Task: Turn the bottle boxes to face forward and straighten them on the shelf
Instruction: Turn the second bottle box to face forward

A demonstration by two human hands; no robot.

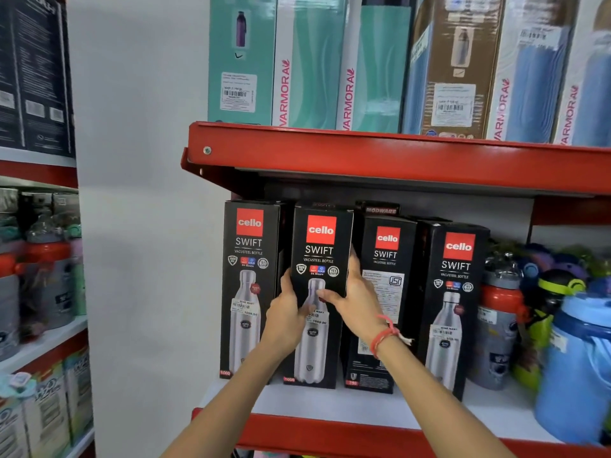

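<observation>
Several black Cello Swift bottle boxes stand in a row on the white shelf point(330, 408). The leftmost box point(249, 259) shows its bottle picture. The second box point(320, 246) also faces front; my left hand point(286, 317) grips its left edge and my right hand point(355, 300) grips its right edge, thumbs across the front. The third box point(386, 279) shows a text and label side. The fourth box point(458, 292) faces front but is angled slightly.
Loose bottles and a blue jug point(575, 368) crowd the shelf to the right. A red shelf point(363, 153) just above carries tall Varmora boxes point(307, 67). A white wall is at left, with another rack point(39, 276) of bottles beyond.
</observation>
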